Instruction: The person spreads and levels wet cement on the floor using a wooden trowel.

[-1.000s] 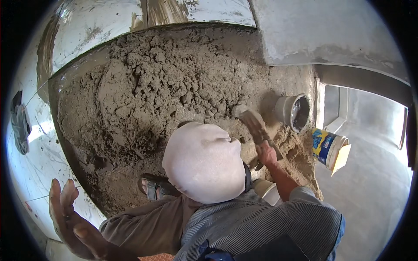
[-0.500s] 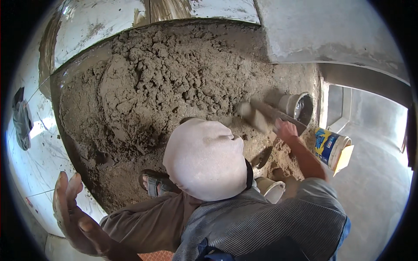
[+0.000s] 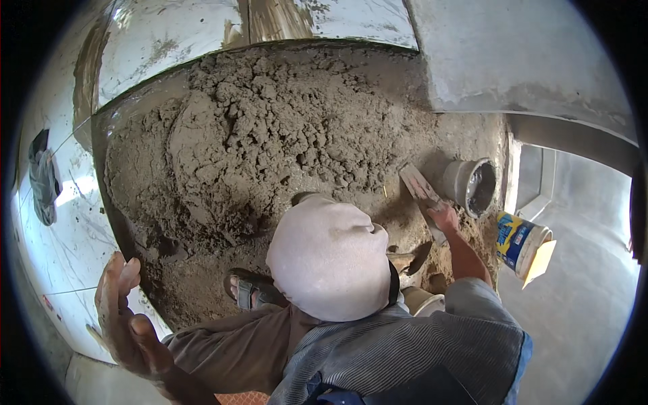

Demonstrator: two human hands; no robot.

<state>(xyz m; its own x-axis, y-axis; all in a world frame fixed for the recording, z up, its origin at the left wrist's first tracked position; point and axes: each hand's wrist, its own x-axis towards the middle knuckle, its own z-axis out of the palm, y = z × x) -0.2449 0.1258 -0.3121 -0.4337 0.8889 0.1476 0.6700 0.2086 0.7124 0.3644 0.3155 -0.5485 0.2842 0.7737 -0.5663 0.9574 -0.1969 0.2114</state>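
My left hand [image 3: 128, 322] is raised at the lower left with nothing in it. Its fingers point up, slightly curved, and the thumb stands apart. It hovers beside the brown trouser leg [image 3: 226, 351] of a co-worker bending in front of me. My right hand is out of sight. The co-worker, in a pale cap [image 3: 327, 260] and striped shirt [image 3: 405, 347], reaches right. That person's right hand [image 3: 443, 217] grips a long, narrow, mortar-smeared board [image 3: 417, 183] low over the ground. The cap and body hide the co-worker's left hand.
Wet grey mortar [image 3: 270, 128] lies heaped ahead. A grey bucket [image 3: 466, 185] lies on its side at right, near a blue-and-yellow tub [image 3: 516, 239]. A dark blade [image 3: 420, 258] rests by another bucket [image 3: 423, 302]. A dark cloth [image 3: 44, 182] lies on white tiles [image 3: 64, 250] at left.
The whole view has shifted, so the scene sits a little lower and further right. The co-worker's board, blurred before, now shows sharply at a steeper slant. My left hand keeps its raised pose.
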